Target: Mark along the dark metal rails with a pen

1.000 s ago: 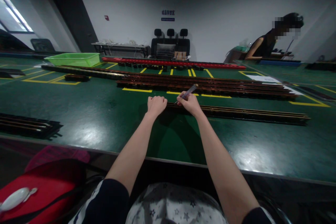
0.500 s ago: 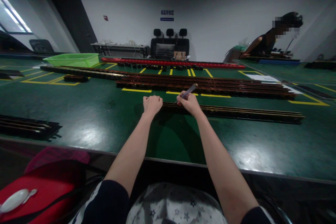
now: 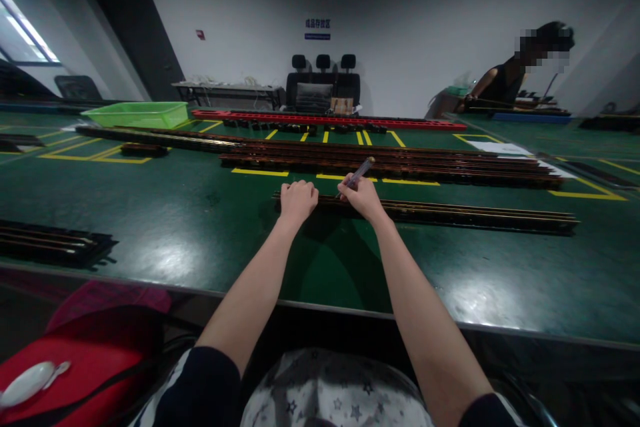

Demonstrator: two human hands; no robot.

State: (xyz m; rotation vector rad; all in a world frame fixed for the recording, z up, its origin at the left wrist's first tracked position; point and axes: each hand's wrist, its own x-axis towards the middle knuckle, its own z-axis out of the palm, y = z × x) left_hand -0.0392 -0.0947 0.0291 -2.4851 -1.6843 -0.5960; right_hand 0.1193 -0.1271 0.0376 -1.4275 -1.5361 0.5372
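A long dark rail with copper strips [image 3: 475,215] lies across the green table [image 3: 150,213] in front of me. My left hand [image 3: 297,201] is curled into a fist on the rail's left end, fingers pressed down on it. My right hand [image 3: 363,197] is closed round a thin pen-like tool [image 3: 359,173], its tip down on the rail just right of my left hand.
Several more long dark rails [image 3: 390,163] lie further back, then a red rail [image 3: 325,120] and a green tray [image 3: 139,113]. A short black rail piece [image 3: 47,243] sits at the left edge. A red bag [image 3: 75,360] is beside me. Another person [image 3: 505,83] works at the far right.
The rail has slid a little to the left under my hands. My left hand moved left, then back right towards my right hand, which stays on the tool.
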